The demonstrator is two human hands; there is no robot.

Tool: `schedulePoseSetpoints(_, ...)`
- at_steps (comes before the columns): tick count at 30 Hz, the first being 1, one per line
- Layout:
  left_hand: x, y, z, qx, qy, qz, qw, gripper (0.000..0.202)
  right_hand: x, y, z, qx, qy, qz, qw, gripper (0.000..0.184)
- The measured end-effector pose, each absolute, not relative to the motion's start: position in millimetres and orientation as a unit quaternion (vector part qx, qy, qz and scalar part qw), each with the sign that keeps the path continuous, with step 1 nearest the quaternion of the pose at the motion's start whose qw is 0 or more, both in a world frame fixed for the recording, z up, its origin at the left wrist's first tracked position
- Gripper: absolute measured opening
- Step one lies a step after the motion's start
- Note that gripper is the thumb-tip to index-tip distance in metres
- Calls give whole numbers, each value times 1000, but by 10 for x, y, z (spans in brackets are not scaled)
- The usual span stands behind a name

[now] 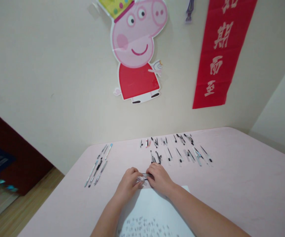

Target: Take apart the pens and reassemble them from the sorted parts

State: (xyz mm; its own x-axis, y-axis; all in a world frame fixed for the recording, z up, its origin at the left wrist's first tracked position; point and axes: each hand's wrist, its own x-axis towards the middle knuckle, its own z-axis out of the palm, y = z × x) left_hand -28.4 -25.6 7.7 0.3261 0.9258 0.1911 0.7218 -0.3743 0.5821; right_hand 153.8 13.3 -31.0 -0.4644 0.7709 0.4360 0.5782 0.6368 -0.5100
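My left hand (pixel 130 181) and my right hand (pixel 160 177) meet near the middle of the table, just beyond the top edge of a white sheet of paper (pixel 154 204). Fingers of both hands are pinched round pen parts (pixel 144 178), clear pieces with a thin dark one among them. The fingertips cover much of these, so I cannot tell whether the pieces are joined. Handwritten dark marks fill the near part of the paper, under my forearms.
Several whole pens (pixel 98 169) lie in two rows at the left. Beyond my hands, dismantled pens (pixel 179 154) with caps, refills and clear barrels lie in two rows on the pink tabletop (pixel 243 171). A wall (pixel 68 108) rises behind the table, bearing a pig cutout (pixel 138 79) and a red banner (pixel 213 65).
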Motion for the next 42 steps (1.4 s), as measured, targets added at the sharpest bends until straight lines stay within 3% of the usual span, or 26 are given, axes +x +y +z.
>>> schedulePoseSetpoints(15,-184,-283,8,782,556,215,183,15,1577,83,-241,-389,-858,117,314,16)
schedulePoseSetpoints(33,-40,-291,-94,769,567,217,200,35,1536,84,-250,-406,-865,108,276,6)
schedulePoseSetpoints(42,51,-290,9,761,606,171,152,23,1542,88,-247,-399,-860,97,302,27)
